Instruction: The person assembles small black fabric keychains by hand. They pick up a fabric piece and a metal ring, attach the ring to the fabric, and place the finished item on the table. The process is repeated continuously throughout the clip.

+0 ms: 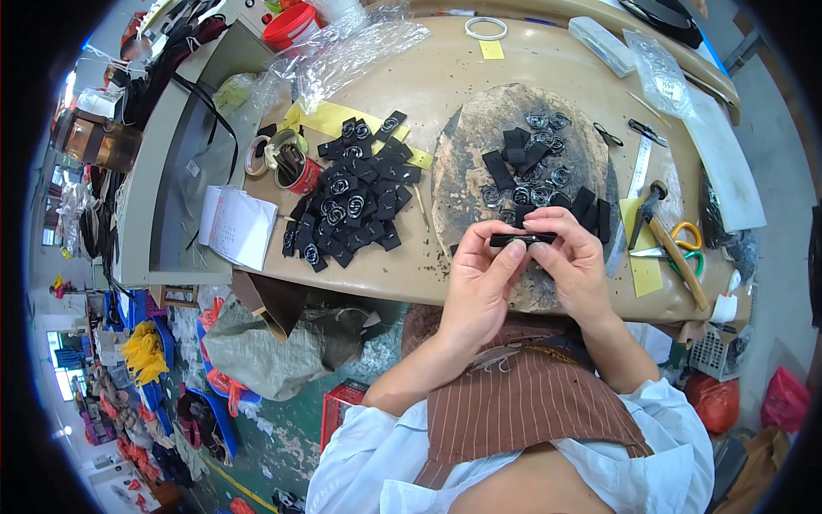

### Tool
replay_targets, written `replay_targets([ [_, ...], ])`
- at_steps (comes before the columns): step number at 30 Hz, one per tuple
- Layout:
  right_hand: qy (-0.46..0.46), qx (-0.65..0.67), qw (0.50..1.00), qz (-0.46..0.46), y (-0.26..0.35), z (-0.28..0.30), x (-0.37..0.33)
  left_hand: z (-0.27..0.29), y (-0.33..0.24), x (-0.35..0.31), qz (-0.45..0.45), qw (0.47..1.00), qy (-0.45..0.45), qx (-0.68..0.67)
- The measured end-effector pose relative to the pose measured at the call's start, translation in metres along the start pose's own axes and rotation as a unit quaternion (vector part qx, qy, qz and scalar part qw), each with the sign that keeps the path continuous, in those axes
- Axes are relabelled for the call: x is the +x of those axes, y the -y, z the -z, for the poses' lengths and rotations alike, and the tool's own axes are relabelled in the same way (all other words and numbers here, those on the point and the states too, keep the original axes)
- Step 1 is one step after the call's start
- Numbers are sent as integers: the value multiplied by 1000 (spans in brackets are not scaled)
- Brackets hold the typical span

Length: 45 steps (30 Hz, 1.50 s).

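Between the fingertips of both hands is a small black strap piece (524,241), held level over the near part of a round, worn board (462,128). My left hand (482,283) pinches its left end, and my right hand (571,265) pinches its right end. The fingers hide part of it. Just beyond my hands, several silver ring buckles (537,195) and black strap pieces (497,169) lie on the board. To the left, a heap of black pieces (364,201), some with silver buckles on them, covers the table.
Right of the board lie a hammer (676,257), scissors with orange and green handles (689,248) and a metal ruler (640,167). On the left are a red tin (301,176), a notepad (240,227) and a grey box wall (175,163). A tape roll (485,29) sits at the far edge.
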State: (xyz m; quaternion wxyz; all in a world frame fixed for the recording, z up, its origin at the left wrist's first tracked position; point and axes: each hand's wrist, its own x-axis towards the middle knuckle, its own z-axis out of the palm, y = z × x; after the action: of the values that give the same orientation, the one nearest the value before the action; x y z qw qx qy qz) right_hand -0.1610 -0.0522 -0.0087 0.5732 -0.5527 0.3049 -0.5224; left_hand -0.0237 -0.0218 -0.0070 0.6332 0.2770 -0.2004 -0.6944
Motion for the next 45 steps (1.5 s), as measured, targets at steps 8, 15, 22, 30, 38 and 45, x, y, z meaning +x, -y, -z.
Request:
replay_targets([
  [8,-18,-2,993,-113,17,1,-3,7,-17,2,-72,943,-20,324],
  [15,-24,-88,996,-1,12,-3,-5,13,-3,4,-92,966,-12,242],
  [22,48,-115,992,26,21,4,-5,17,-19,4,-88,965,105,225],
  [30,32,-64,997,23,20,-7,-6,20,-13,-2,-86,965,65,239],
  [38,-36,37,995,-82,14,-11,-7,15,4,4,-76,993,17,91],
  [45,-37,-178,983,-35,-6,16,24,44,-27,19,-168,930,-61,321],
])
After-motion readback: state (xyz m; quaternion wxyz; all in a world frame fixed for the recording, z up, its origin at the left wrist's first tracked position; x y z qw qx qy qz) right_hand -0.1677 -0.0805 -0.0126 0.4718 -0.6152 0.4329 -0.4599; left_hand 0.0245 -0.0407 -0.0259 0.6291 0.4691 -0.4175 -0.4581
